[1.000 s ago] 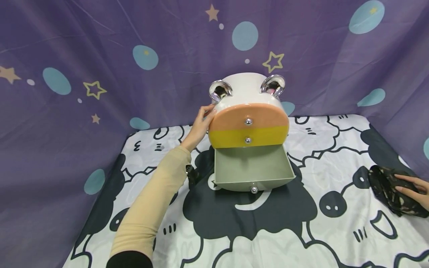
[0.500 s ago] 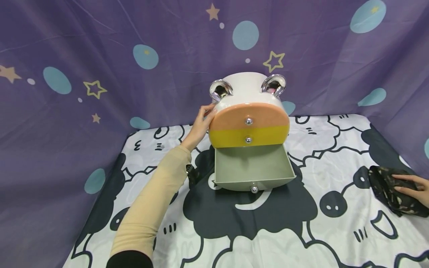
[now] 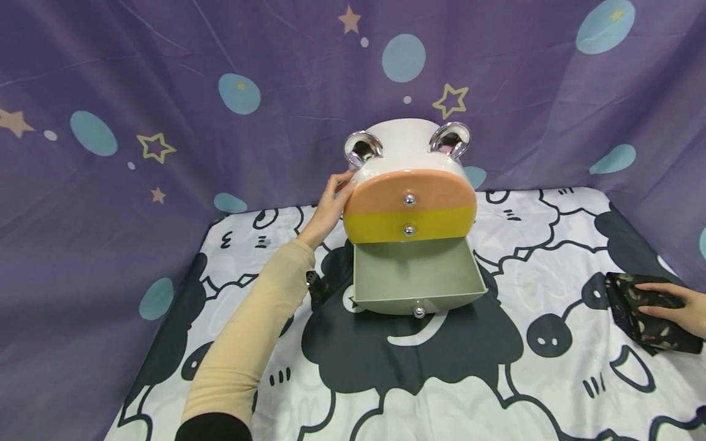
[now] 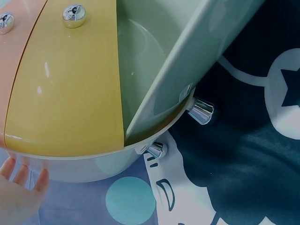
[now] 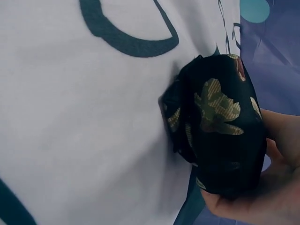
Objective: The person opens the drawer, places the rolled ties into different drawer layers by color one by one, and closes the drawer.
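A small drawer cabinet [image 3: 405, 144] with a white rounded body and silver ear shapes stands in the head view. Its orange drawer [image 3: 380, 193] and yellow drawer [image 3: 380, 228] are closed, while the pale green bottom drawer [image 3: 419, 269] is pulled out with nothing visible inside. My left hand [image 3: 330, 205] rests its fingertips on the cabinet's left side, also seen in the left wrist view. At far right, my right hand [image 3: 681, 308] holds a folded black floral cloth bundle [image 5: 225, 117] between thumb and fingers, low over the bedsheet. Whether it is a pouch cannot be told.
A white sheet [image 3: 452, 410] with dark cartoon sheep covers the surface. Purple curtains [image 3: 298, 73] with stars and blue ovals hang behind and at both sides. Silver feet [image 4: 202, 111] support the cabinet.
My right hand has moved slightly left over the black cloth bundle, whose folds now look flatter and neater. The left hand and cabinet stay in place.
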Motion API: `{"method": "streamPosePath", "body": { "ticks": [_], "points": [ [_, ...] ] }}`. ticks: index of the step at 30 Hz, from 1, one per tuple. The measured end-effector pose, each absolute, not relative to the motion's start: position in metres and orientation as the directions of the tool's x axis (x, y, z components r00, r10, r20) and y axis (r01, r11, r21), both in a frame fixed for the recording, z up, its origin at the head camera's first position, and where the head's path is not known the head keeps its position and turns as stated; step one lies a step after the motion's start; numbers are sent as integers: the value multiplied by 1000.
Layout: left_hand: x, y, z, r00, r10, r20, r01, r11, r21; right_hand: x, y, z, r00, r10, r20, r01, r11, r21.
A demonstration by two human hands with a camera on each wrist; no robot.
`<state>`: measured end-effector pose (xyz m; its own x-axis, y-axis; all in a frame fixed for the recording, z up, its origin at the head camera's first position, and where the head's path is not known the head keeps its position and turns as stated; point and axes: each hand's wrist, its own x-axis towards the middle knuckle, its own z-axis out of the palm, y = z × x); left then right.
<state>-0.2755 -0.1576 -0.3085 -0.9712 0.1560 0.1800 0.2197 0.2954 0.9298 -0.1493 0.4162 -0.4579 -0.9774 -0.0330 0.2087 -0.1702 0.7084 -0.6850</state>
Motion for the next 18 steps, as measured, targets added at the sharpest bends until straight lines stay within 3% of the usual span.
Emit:
{"method": "streamPosePath", "body": {
  "ticks": [12, 18],
  "points": [
    [-276, -156, -309, -971, 156, 181, 221, 300, 928, -145, 411, -455, -969, -13, 247, -182, 713, -677],
    [-276, -157, -309, -972, 154, 175, 215, 302, 929, -143, 404, -450, -977, 24, 211, -120, 757, -643]
  ]
}}
